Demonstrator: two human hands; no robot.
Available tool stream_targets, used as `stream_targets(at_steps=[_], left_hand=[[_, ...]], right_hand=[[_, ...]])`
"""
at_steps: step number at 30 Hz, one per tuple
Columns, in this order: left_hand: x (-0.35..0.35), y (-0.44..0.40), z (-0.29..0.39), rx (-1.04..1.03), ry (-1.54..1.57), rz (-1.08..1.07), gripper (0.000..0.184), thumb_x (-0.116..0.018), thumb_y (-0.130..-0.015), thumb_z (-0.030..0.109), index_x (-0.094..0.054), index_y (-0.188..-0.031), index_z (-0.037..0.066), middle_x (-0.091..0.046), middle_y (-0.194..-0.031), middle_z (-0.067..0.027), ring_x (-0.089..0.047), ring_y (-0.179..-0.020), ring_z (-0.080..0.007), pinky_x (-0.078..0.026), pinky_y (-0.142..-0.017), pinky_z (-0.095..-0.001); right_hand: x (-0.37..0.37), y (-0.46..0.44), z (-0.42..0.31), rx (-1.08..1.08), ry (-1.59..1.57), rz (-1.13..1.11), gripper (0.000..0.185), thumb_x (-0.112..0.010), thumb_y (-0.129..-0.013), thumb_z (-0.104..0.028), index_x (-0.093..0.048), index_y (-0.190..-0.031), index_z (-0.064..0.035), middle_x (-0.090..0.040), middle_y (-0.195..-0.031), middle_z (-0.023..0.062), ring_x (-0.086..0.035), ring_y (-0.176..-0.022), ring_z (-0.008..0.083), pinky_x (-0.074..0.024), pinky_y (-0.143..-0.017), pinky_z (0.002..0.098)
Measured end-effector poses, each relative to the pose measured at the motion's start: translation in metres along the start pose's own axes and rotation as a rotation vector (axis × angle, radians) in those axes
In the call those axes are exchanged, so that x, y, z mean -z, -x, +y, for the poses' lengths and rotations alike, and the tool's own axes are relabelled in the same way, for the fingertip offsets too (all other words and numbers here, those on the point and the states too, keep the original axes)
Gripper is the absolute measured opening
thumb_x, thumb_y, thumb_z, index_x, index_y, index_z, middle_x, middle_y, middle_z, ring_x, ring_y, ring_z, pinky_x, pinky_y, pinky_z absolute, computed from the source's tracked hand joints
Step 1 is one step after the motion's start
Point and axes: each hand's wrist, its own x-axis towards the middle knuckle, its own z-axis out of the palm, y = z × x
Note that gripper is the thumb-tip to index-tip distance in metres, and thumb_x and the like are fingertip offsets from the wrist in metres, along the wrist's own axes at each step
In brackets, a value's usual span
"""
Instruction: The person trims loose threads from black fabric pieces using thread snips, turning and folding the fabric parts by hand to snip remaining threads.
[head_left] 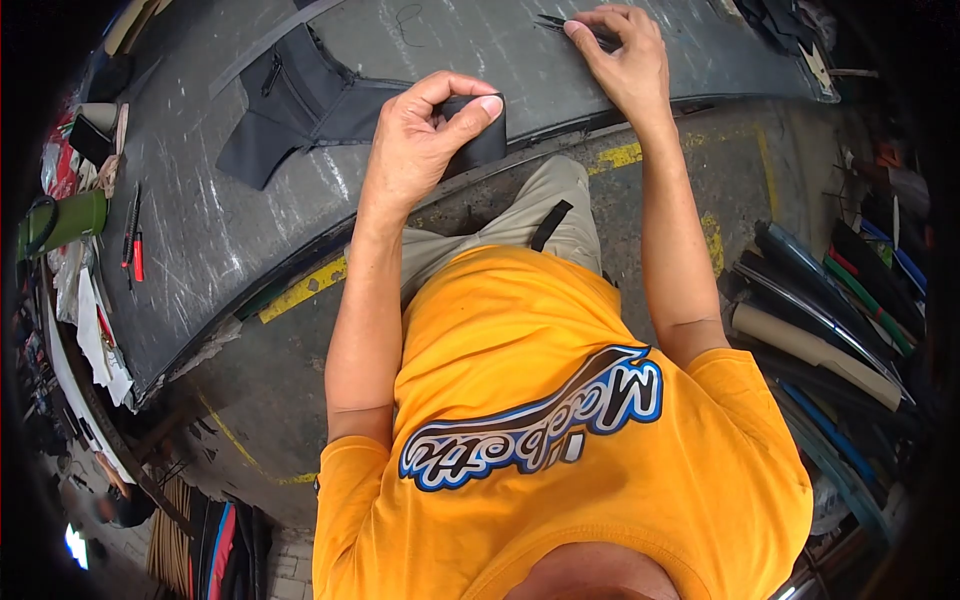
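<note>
My left hand (pixel 425 135) pinches the edge of a dark grey sewn fabric piece (pixel 350 112) between thumb and fingers. One end of the fabric folds over near the thumb and hangs past the table's front edge. The rest spreads to the left, with seams and what looks like a short zipper (pixel 272 75). Over the table to the right, my right hand (pixel 625 60) is closed around small dark thread snips (pixel 552 22). Their tips point left, away from the fabric; the palm and fingers partly hide the handles.
The dark, scratched worktable (pixel 300 215) curves across the view. A loose thread (pixel 405 25) lies near its far side. Red-and-black pens (pixel 133 240) rest at the left, near a green cylinder (pixel 75 220). Rolls of material (pixel 815 355) lean at the right.
</note>
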Motion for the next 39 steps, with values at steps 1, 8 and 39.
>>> stream_targets(at_steps=[1,8,39], left_hand=[[-0.001,0.0,0.001,0.018,0.026,0.0,0.014,-0.081,-0.088,0.016,-0.077,-0.097,0.007,-0.059,-0.08,0.0097,-0.039,-0.063,0.0008,-0.031,-0.055,-0.0191],[0.001,-0.003,0.003,-0.162,0.006,-0.015,0.013,-0.082,-0.087,0.015,-0.079,-0.097,0.008,-0.065,-0.09,0.0033,-0.051,-0.076,-0.0027,-0.039,-0.062,-0.0197],[-0.005,-0.025,0.138,-0.539,-0.189,-0.132,0.035,-0.085,-0.08,0.014,-0.072,-0.111,0.004,-0.071,-0.094,-0.0063,-0.064,-0.084,-0.0128,-0.051,-0.077,-0.0274]], right_hand=[[0.002,0.0,-0.002,0.039,0.173,-0.008,0.022,-0.072,-0.09,-0.023,-0.072,-0.102,-0.0043,-0.066,-0.095,0.0107,-0.066,-0.089,0.0221,-0.0536,-0.074,0.0332],[-0.005,0.041,-0.07,-0.288,0.013,-0.163,0.022,-0.074,-0.091,-0.005,-0.069,-0.112,0.0001,-0.069,-0.103,0.0055,-0.064,-0.103,0.0128,-0.0511,-0.088,0.0257],[0.004,-0.06,-0.167,-0.114,-0.413,-0.047,0.011,-0.072,-0.093,-0.007,-0.068,-0.101,-0.0006,-0.067,-0.098,0.0012,-0.06,-0.088,0.0081,-0.0477,-0.081,0.0219]])
